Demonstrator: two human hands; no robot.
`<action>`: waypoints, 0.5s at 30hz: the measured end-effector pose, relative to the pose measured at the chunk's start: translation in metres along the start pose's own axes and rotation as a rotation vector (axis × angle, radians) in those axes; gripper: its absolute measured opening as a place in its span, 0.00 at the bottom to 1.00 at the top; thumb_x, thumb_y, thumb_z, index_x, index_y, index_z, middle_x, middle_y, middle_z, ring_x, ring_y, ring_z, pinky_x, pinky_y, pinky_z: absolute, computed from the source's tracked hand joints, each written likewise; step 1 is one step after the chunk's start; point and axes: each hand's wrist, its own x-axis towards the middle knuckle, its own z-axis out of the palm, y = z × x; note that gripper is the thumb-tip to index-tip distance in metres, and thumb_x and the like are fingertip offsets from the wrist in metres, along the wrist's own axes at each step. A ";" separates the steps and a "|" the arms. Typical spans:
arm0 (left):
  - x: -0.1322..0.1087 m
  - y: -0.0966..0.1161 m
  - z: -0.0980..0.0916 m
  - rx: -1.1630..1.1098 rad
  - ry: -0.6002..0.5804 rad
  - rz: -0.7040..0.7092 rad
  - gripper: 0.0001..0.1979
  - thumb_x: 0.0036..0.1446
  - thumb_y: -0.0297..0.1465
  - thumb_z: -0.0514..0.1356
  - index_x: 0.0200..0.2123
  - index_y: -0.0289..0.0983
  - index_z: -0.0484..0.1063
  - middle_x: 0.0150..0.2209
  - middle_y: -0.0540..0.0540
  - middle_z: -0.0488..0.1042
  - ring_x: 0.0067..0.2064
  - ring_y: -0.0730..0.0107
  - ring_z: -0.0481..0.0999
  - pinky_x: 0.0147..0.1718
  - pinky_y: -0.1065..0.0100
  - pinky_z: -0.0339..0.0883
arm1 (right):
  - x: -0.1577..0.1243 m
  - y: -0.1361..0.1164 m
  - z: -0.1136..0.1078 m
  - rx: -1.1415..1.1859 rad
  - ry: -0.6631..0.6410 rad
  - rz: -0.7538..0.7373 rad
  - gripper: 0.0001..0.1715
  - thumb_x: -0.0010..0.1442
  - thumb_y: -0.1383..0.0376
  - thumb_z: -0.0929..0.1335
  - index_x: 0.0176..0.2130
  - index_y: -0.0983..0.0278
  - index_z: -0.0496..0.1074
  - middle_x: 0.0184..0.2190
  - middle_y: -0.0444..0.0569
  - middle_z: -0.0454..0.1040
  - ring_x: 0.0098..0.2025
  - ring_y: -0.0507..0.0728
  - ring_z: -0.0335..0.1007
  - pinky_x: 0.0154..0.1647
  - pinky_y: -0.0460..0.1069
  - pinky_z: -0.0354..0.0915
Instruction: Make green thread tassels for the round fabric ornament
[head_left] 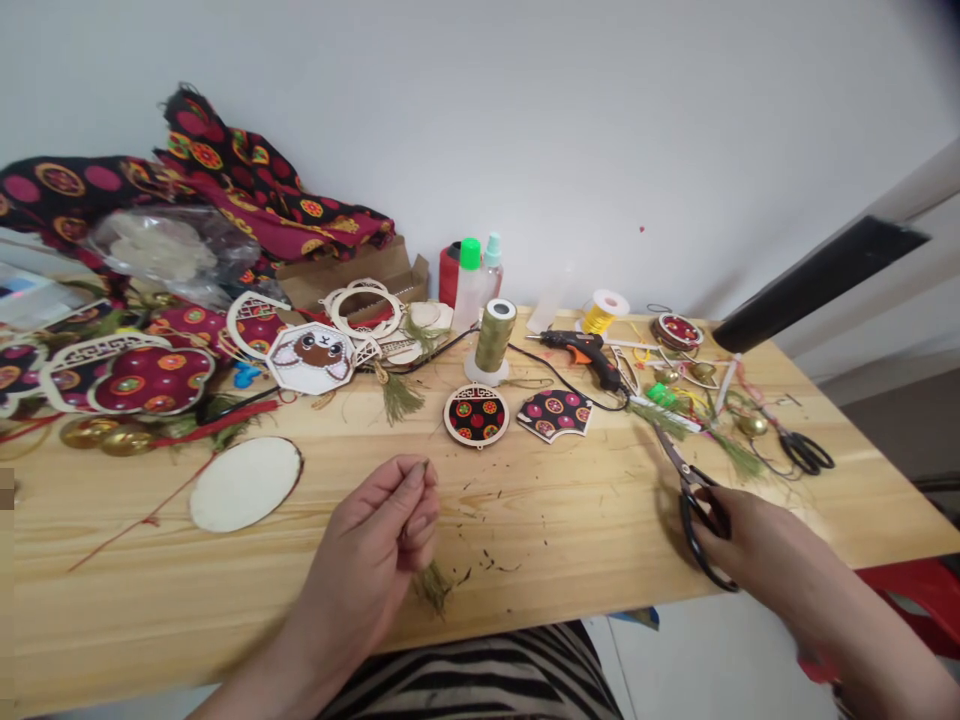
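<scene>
My left hand (386, 530) is closed in a pinch above the front of the table, and an olive-green tassel (433, 588) hangs out below the fingers. At the right, my right hand (750, 530) grips black-handled scissors (694, 490), whose blades point away from me over the table. Past my left hand lies a round wooden-framed pendant (476, 416) with patterned fabric in it. Beside that is a fan-shaped fabric piece (555, 412). A spool of olive thread (496, 336) stands behind them.
A glue gun (589, 355), yellow spool (604, 312) and second scissors (806, 452) lie at the right. Fabric-covered pieces (154, 378), an oval white disc (247, 484) and bunched patterned cloth (247, 170) fill the left. A black tube (821, 280) leans near the right edge.
</scene>
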 end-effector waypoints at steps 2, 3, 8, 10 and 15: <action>-0.001 0.000 -0.001 0.002 0.002 0.004 0.07 0.55 0.31 0.60 0.27 0.35 0.69 0.17 0.57 0.57 0.19 0.83 0.48 0.16 0.78 0.41 | 0.004 0.002 -0.001 -0.011 0.013 -0.016 0.14 0.54 0.58 0.61 0.27 0.64 0.69 0.24 0.54 0.74 0.25 0.59 0.69 0.24 0.48 0.57; -0.001 0.000 -0.001 0.004 0.004 0.006 0.07 0.55 0.31 0.60 0.27 0.35 0.69 0.17 0.57 0.57 0.19 0.83 0.48 0.16 0.78 0.41 | 0.005 0.003 -0.001 -0.026 0.014 0.001 0.14 0.54 0.58 0.61 0.26 0.64 0.70 0.23 0.54 0.74 0.25 0.59 0.69 0.24 0.49 0.57; -0.002 -0.001 -0.002 0.006 0.006 0.009 0.07 0.56 0.31 0.59 0.27 0.35 0.69 0.18 0.57 0.57 0.19 0.82 0.47 0.17 0.77 0.41 | 0.006 -0.002 -0.006 -0.168 0.055 0.094 0.22 0.55 0.54 0.62 0.18 0.64 0.68 0.19 0.58 0.72 0.24 0.64 0.69 0.23 0.52 0.57; -0.002 -0.001 0.000 0.004 -0.006 0.002 0.07 0.56 0.31 0.59 0.27 0.35 0.69 0.18 0.57 0.57 0.19 0.82 0.47 0.17 0.78 0.41 | 0.002 -0.014 -0.009 -0.194 0.171 0.090 0.22 0.55 0.55 0.62 0.19 0.64 0.70 0.19 0.60 0.73 0.24 0.66 0.70 0.24 0.54 0.58; -0.001 -0.001 0.007 -0.003 -0.031 -0.028 0.06 0.56 0.31 0.59 0.27 0.35 0.69 0.18 0.57 0.57 0.19 0.82 0.47 0.16 0.78 0.42 | -0.014 -0.081 -0.007 0.551 0.402 -0.569 0.09 0.59 0.64 0.63 0.32 0.61 0.73 0.33 0.51 0.76 0.35 0.58 0.71 0.35 0.52 0.66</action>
